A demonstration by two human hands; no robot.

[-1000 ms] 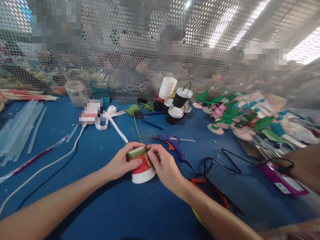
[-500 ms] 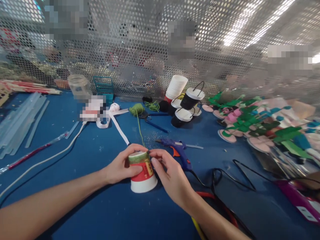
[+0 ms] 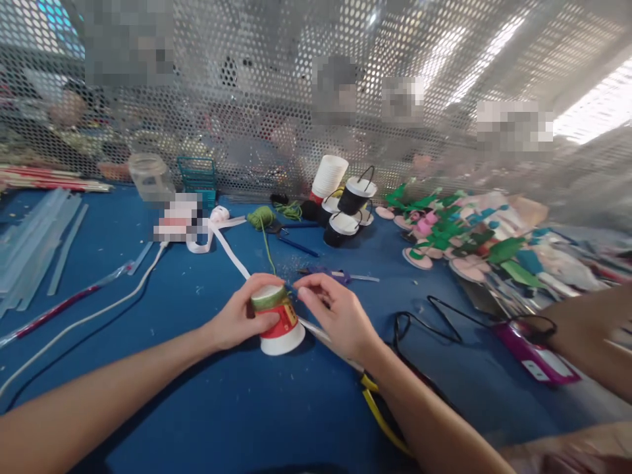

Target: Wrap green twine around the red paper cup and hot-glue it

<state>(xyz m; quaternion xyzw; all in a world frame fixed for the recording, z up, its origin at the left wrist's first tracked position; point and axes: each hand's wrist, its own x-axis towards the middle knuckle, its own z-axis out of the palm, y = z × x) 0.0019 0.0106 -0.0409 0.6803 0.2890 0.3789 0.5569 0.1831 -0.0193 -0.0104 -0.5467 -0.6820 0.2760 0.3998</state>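
My left hand (image 3: 243, 315) is closed around a paper cup (image 3: 282, 321), which stands upside down and tilts slightly. The cup is red with a white rim, and green yarn is wound around its narrow upper end. From the green yarn ball (image 3: 261, 217) a strand leads to the cup. Beside the cup's upper right, my right hand (image 3: 330, 304) has its thumb and fingers curled together; whatever lies between the tips is too small to make out. Yellow-handled scissors (image 3: 378, 408) lie partly beneath my right forearm, their blades pointing toward the cup.
Behind my right hand lies a blue glue gun (image 3: 330, 273). White ribbon (image 3: 232, 253) and a white cable (image 3: 103, 309) cross the left side. Black-and-white cups (image 3: 343, 227) and felt flowers (image 3: 444, 240) stand farther back. Another person's arm (image 3: 587, 322) reaches in at right, near a purple power strip (image 3: 536, 355).
My right hand has drawn slightly up and away from the cup. The cup has risen a little. More of the scissors shows, and another person's arm has appeared at right. The view has shifted.
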